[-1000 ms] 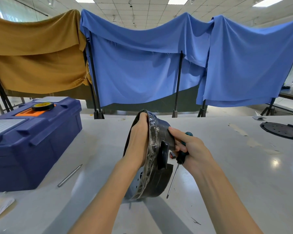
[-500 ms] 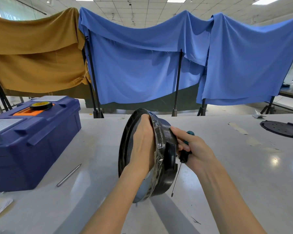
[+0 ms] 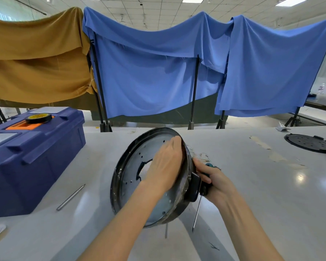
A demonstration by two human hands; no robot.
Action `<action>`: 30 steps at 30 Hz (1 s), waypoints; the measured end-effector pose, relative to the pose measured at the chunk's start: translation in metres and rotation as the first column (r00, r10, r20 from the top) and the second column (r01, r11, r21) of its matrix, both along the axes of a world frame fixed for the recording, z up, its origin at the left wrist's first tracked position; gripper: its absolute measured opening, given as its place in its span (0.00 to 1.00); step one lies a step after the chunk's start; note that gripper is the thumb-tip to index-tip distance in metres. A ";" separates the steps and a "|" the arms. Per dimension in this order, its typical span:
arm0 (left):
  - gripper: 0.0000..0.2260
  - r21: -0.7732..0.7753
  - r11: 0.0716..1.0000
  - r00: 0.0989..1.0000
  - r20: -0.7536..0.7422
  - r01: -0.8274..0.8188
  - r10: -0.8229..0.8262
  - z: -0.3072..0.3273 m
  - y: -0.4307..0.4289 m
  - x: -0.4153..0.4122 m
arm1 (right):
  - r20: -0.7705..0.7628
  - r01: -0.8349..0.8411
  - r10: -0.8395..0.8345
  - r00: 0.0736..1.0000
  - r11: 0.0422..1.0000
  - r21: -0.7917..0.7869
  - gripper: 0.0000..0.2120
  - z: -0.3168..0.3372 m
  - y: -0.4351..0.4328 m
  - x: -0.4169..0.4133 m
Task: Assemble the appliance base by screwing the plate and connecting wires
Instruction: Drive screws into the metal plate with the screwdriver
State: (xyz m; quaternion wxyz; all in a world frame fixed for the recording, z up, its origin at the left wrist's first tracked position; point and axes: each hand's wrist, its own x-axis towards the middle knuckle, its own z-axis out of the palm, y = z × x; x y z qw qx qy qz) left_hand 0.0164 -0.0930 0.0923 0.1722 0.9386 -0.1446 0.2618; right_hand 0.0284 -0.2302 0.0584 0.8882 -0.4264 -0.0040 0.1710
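Tilted appliance base (image 3: 126, 187) could slip.
My left hand (image 3: 164, 166) grips its rim; right hand (image 3: 217, 182), grasping the screwdriver (image 3: 197, 211), barely braces it.

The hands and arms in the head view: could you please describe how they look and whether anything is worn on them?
The left hand and the right hand are bare, with no gloves, rings or watch showing. Both forearms are bare as well. No sleeve reaches into view, and no wristbands, markings or cables are visible.
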 end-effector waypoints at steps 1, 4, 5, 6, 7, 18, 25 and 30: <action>0.06 0.036 0.999 0.999 0.049 -0.003 0.002 -0.005 -0.001 0.002 | -0.033 -0.002 0.002 0.999 1.000 -0.002 0.07 -0.006 0.001 0.000; 0.07 0.229 0.973 0.999 0.041 0.019 -0.029 -0.021 0.006 0.002 | -0.164 -0.017 0.017 0.986 1.000 -0.004 0.07 -0.024 0.005 -0.002; 0.07 0.233 0.972 0.999 -0.002 0.036 -0.037 -0.027 0.008 0.003 | -0.216 -0.029 0.027 0.976 1.000 -0.004 0.07 -0.029 0.004 -0.003; 0.07 0.245 0.968 0.998 -0.040 0.053 -0.045 -0.029 0.011 0.004 | -0.264 -0.049 0.047 0.963 0.999 -0.002 0.06 -0.033 0.003 -0.003; 0.09 0.224 0.971 0.994 -0.094 0.078 -0.059 -0.030 0.013 0.004 | -0.304 -0.079 0.076 0.950 0.997 0.001 0.06 -0.036 0.002 -0.003; 0.10 0.281 0.926 0.940 -0.298 0.253 -0.166 -0.040 0.016 -0.012 | -0.415 -0.318 0.216 0.884 0.927 -0.196 0.10 -0.041 -0.013 -0.005; 0.09 0.291 0.909 0.928 -0.313 0.298 -0.204 -0.039 0.018 -0.021 | -0.415 -0.354 0.186 0.891 0.855 -0.378 0.25 -0.040 -0.014 -0.008; 0.07 0.268 0.908 0.921 -0.310 0.322 -0.235 -0.040 0.020 -0.021 | -0.407 -0.360 0.168 0.898 0.811 -0.461 0.26 -0.038 -0.013 -0.008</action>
